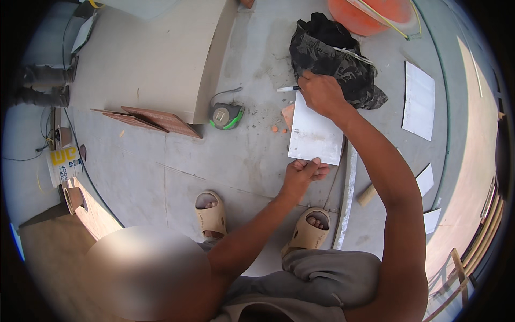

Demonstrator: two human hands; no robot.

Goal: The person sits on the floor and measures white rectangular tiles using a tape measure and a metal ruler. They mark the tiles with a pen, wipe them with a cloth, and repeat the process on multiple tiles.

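Firstly, L hand [307, 175]: thumb & fingers pinching near edge of wht. tile [316, 131]. R hand [323, 95]: closed on blk./wht. pen [288, 89], tile's far end. Tile betw. hands. Adj. R hand: dk. patterned cloth [335, 61]. L of tile: gry./grn. tape measure [226, 116]. Beyond cloth: orange bucket [362, 19], part in view.

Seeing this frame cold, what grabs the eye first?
Most likely the orange bucket at the top edge, right of centre, beside a dark patterned cloth bundle. Then the white rectangular piece near the middle, its near edge held by the left hand, with the right hand gripping a pen at its far end.
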